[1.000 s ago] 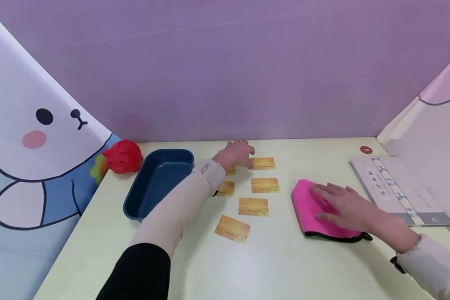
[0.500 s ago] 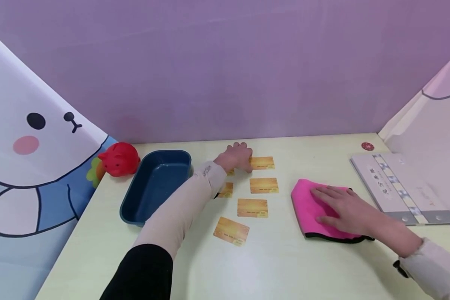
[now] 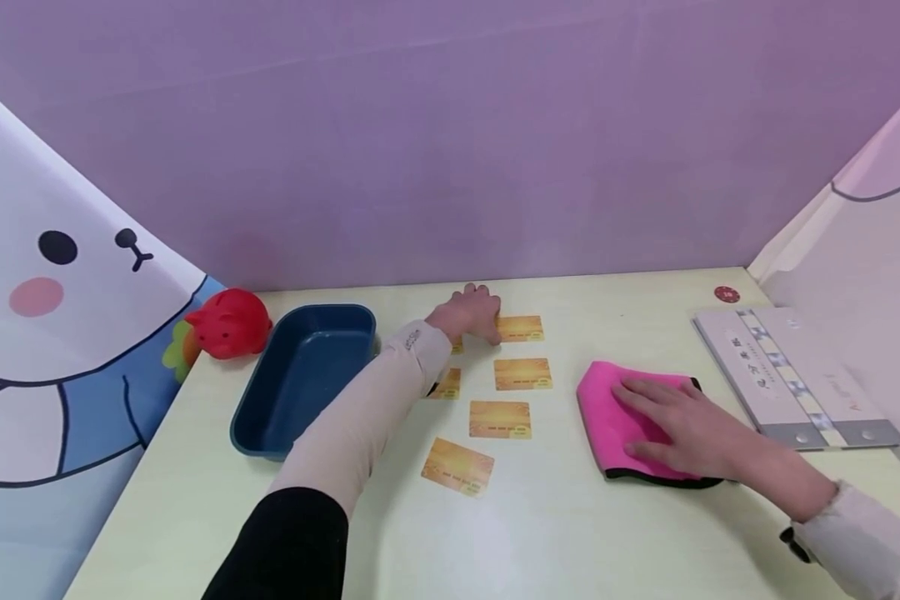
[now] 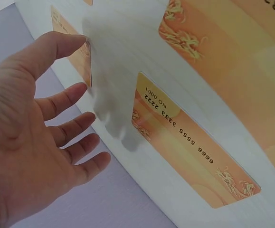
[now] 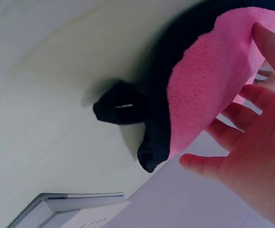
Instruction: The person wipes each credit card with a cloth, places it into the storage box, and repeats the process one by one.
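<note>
My left hand (image 3: 468, 315) reaches to the table's far side, beside an orange-gold bank card (image 3: 521, 328) in the back row. In the left wrist view its fingers are spread and gently bent; the thumb tip overlaps a card (image 4: 82, 64) at its edge. A second card (image 4: 194, 142) lies below the fingertips there. Nearer me are more cards: one (image 3: 523, 374), another (image 3: 500, 419) and a slanted one (image 3: 457, 467). My sleeve partly covers two others. My right hand (image 3: 678, 425) rests with extended fingers on a pink cloth (image 3: 600, 408) with black edging.
A dark blue tray (image 3: 251, 408) stands left of the cards, with a red piggy bank (image 3: 232, 323) behind its left side. On the right lies a grey-white boxed book (image 3: 787, 375), near a small red disc (image 3: 727, 294). A purple backdrop (image 3: 450, 142) rises behind the table.
The left hand's fingers have lowered slightly at the back card and drawn closer together. The right hand stays on the pink cloth. The head view has shifted a little.
</note>
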Action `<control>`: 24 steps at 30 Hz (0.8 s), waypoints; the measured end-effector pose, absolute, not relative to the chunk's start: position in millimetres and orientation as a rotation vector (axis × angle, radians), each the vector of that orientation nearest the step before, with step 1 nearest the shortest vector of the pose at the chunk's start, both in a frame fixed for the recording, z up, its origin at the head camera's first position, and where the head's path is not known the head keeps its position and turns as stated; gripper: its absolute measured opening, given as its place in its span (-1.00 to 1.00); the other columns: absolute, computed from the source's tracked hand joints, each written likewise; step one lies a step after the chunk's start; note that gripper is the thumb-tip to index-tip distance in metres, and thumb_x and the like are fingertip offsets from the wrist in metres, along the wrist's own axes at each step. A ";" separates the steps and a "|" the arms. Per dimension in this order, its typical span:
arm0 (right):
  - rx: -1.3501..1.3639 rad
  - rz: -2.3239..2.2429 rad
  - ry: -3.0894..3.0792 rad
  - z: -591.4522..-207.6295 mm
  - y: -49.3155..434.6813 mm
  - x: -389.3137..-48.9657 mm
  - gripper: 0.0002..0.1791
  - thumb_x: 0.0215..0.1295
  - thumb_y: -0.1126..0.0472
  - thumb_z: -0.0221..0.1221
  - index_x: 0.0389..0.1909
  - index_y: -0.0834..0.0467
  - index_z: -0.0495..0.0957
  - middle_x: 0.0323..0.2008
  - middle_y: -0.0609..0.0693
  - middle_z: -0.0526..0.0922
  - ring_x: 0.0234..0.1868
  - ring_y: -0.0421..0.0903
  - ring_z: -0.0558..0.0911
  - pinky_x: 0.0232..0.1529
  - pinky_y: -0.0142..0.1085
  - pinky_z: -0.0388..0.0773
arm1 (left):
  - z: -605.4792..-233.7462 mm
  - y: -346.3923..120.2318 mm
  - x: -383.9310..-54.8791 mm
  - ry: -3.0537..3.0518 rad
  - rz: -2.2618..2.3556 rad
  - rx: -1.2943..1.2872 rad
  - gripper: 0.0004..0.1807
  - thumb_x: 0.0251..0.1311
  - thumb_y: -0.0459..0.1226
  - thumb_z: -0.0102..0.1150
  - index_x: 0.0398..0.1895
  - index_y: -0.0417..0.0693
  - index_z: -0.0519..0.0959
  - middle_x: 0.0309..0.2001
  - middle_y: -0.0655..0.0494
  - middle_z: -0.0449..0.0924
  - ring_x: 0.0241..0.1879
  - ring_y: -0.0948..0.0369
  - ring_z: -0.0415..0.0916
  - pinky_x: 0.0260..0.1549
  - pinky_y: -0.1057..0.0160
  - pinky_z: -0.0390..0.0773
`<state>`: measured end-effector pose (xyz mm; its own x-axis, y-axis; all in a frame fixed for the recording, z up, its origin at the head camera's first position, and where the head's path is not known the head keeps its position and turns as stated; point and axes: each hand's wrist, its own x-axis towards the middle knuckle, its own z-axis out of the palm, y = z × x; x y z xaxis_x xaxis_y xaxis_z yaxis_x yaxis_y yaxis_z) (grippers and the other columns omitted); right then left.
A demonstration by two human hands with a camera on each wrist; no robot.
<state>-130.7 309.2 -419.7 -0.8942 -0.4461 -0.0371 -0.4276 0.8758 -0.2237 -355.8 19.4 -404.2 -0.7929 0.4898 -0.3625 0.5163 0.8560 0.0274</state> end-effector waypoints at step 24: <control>-0.668 -0.332 2.957 -423.4 309.5 -130.9 -0.11 0.23 -0.26 0.30 0.49 0.03 0.28 0.46 0.13 0.35 0.45 0.19 0.35 0.30 0.45 0.05 | -403.7 18.9 -365.6 2.622 0.020 0.713 -0.33 0.32 0.05 0.16 0.40 -0.03 0.31 0.50 -0.08 0.12 0.48 -0.03 0.01 0.43 -0.05 0.17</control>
<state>-130.9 309.5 -423.4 -0.9000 -0.4339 -0.0410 -0.4140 0.8805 -0.2309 -365.6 18.9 -403.7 -0.7795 0.4870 -0.3939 0.4809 0.8683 0.1217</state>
